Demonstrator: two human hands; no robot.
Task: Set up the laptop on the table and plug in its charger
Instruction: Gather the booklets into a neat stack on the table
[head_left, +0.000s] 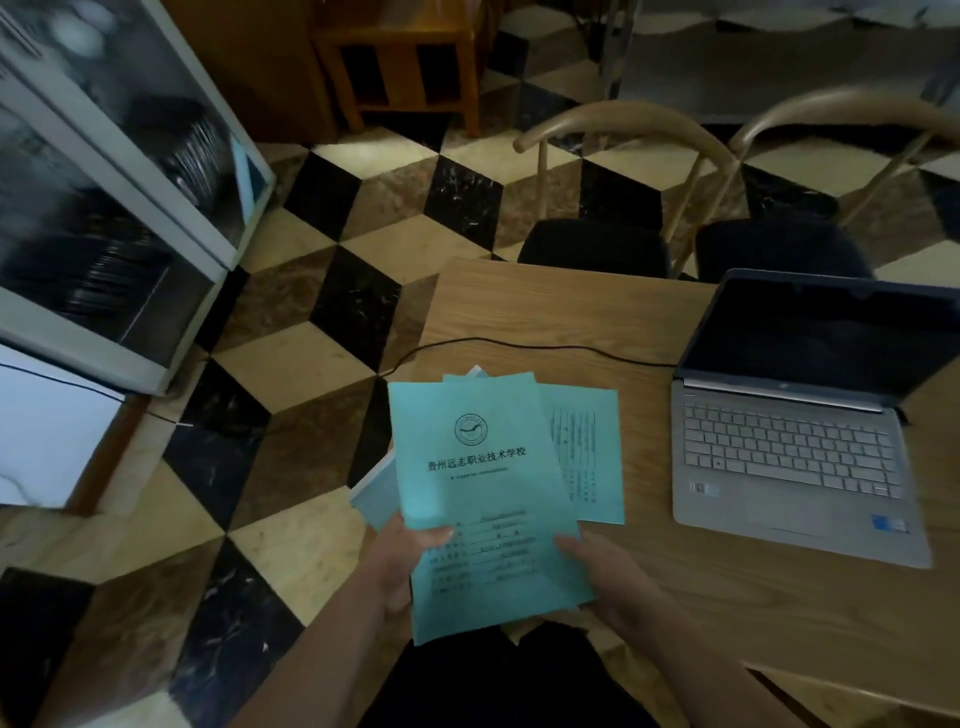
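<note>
Already the laptop (795, 415) sits open at the tabletop's right edge, its cable (519, 345) trailing off the left edge; both hands, left (402, 558) and right (610, 577), pinch teal booklets (483, 499) near the front-left corner; the right is nearer the laptop.

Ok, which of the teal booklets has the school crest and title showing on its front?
The top teal booklet, held between the left hand and right hand. The booklet fanned out behind it to the right shows only columns of small print.

single head view, looks forward and down, close over table (545, 312) corner, floor (291, 364) at left.
</note>
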